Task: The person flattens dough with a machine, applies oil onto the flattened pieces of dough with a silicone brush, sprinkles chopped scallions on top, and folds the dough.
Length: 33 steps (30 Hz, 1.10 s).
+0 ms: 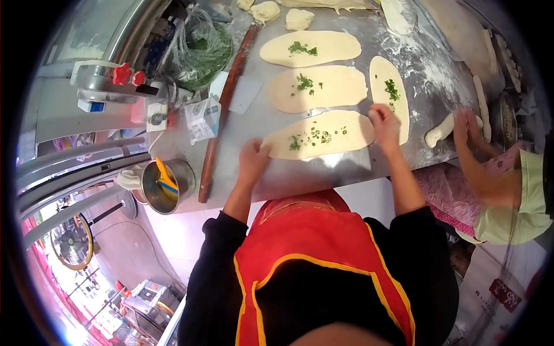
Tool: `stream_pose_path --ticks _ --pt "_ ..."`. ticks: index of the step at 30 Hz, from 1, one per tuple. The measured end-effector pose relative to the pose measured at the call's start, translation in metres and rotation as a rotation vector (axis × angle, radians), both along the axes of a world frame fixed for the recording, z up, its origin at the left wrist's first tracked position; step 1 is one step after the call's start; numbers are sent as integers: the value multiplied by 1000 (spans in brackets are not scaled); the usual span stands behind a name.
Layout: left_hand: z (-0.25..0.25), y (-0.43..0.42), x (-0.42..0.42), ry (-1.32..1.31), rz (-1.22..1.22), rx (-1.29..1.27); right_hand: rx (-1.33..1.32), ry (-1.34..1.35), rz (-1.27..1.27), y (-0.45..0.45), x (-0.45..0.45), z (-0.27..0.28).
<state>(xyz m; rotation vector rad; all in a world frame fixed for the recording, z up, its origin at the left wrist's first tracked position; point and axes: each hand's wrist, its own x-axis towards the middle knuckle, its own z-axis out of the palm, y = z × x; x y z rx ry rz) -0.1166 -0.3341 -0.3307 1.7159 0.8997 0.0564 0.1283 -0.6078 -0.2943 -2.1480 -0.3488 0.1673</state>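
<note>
An oval sheet of dough (337, 147) with chopped green scallions (314, 136) on it lies at the near edge of the metal table. My left hand (253, 160) pinches its left end. At the opposite end, my right hand (388, 126) is closed on the dough's edge, its fingertips partly hidden. Beyond lie a middle dough sheet (340, 95) and a far dough sheet (340, 46), each with scallions at the centre. A narrower dough sheet (398, 124) sits lengthwise on the right, partly behind my right hand.
A long wooden rolling pin (231, 86) lies left of the sheets. Farther left are a plastic bag of chopped greens (202, 57) and a metal pot (187, 179) with a yellow-handled tool. At right, another person's hands (466, 127) work beside a dough strip (441, 131) on floured metal.
</note>
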Motion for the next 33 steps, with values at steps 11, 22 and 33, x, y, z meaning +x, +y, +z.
stream_pose_path --ticks 11,22,33 --pt "48 -23 26 -72 -174 198 -167 -368 289 24 -110 19" --pt "50 -53 53 -235 -385 416 -257 -278 -98 -60 -117 -5" --pt "30 -46 32 -363 -596 744 -113 -240 -23 -12 -111 -2"
